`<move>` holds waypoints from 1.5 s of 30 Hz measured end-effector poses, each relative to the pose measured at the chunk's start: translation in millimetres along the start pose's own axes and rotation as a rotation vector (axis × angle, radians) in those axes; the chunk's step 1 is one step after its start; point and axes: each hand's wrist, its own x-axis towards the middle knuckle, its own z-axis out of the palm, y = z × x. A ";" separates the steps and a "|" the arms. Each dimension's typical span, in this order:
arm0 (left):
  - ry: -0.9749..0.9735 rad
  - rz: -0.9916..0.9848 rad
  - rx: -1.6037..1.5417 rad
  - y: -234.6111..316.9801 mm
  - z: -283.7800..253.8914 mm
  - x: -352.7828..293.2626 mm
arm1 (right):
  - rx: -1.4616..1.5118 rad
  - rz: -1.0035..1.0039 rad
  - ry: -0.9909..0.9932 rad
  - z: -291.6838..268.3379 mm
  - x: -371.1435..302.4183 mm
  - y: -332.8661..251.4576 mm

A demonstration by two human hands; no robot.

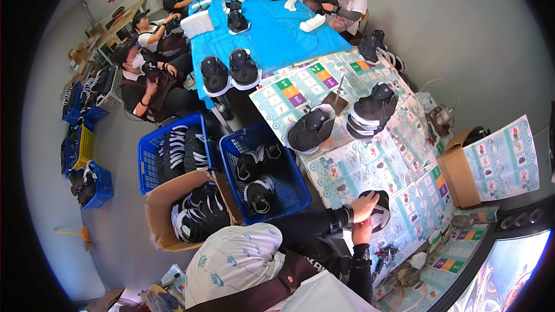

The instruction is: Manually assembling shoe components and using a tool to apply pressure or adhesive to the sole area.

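At the near edge of the paper-covered table, my left hand (364, 206) closes over the top of a black shoe (382, 211) with a pale sole edge. My right hand (362, 232) grips the same shoe from its near side, fingers partly hidden. Beyond my hands stand a black shoe with a white edge (312, 129) and a pair of black-and-white shoes (374, 110). Small dark tools or parts (385, 256) lie beside my right forearm. A pale patterned cap (231, 266) fills the lower middle and hides part of the left arm's side.
Blue baskets (224, 159) and a cardboard box (159, 219) of shoes stand left of the table. Another carton (459, 170) is at right. Several people work around the far blue-covered table (272, 40), where more shoes stand. A bright screen (509, 274) is lower right.
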 end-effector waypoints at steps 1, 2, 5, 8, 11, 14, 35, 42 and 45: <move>-0.004 0.011 -0.102 -4.1 1.0 -2.7 | -0.084 -0.051 -0.121 -16.5 -3.6 -3.0; 0.016 0.040 -0.099 -4.3 8.4 -11.4 | -0.088 0.039 -0.117 -37.8 -15.7 -7.0; 0.017 0.067 -0.169 -11.0 26.9 -28.8 | -0.449 0.021 0.278 -90.9 -35.7 2.0; -0.047 0.074 -0.203 -14.8 60.8 -41.8 | -0.260 0.172 0.095 -94.2 -64.4 81.9; -0.111 0.093 -0.285 -27.7 88.0 -52.5 | -0.148 0.170 0.024 -72.0 -82.4 165.0; -0.199 0.041 -0.252 -15.9 64.1 -61.9 | -0.085 0.172 0.097 -67.0 -90.8 173.9; -0.073 -0.293 -0.251 -44.4 78.8 -58.7 | -0.012 0.294 0.142 -55.4 -59.4 148.2; -0.225 -0.353 -0.379 -68.4 103.1 -13.4 | 0.261 0.273 0.051 -39.2 -27.0 200.7; -0.207 -0.279 -0.365 -62.7 83.4 -3.7 | 0.505 0.323 -0.024 -52.2 -19.4 190.5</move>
